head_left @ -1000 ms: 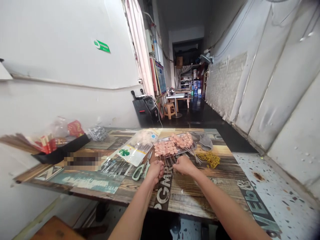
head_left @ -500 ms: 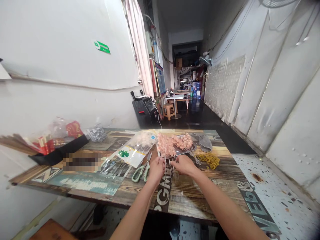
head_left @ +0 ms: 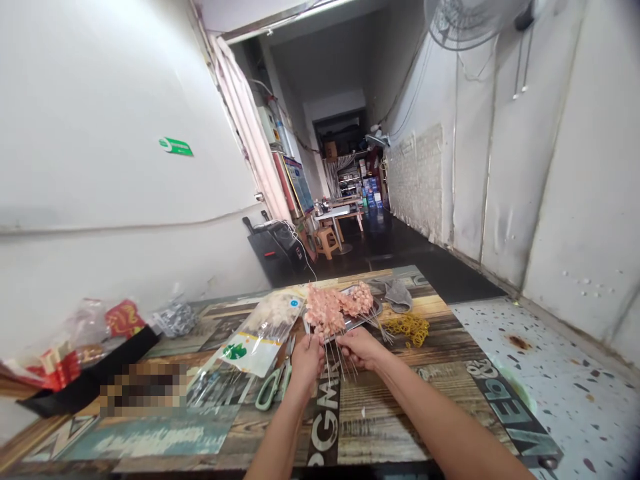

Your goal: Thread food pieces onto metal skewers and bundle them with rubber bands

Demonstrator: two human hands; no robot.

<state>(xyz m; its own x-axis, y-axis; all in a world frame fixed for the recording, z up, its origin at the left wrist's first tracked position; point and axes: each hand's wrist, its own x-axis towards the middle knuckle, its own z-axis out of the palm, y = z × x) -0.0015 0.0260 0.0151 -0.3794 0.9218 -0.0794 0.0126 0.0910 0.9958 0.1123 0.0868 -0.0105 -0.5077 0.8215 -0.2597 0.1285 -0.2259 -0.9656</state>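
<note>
A bunch of raw meat skewers (head_left: 324,310) lies over a metal tray (head_left: 354,324), thin sticks pointing toward me. My left hand (head_left: 307,361) is closed on sticks at the bunch's left side. At its right, my right hand (head_left: 361,348) pinches other sticks, with several stick ends showing between the two hands. More meat skewers (head_left: 359,299) rest on the tray behind my right hand. Scissors with pale green handles (head_left: 270,388) lie beside my left hand. A clear plastic bag (head_left: 260,333) with pale contents sits left of the tray.
Yellow rubber bands (head_left: 410,328) and a grey cloth (head_left: 399,295) lie right of the tray. A black box (head_left: 95,373) with packets stands at the table's left, near a crumpled silvery bag (head_left: 175,319). A black wheeled speaker (head_left: 280,253) stands behind the table (head_left: 390,420).
The view has tilted and shifted, so the table sits lower in the picture. Both hands remain at the skewers' sticks, and the bunch of meat appears slightly turned.
</note>
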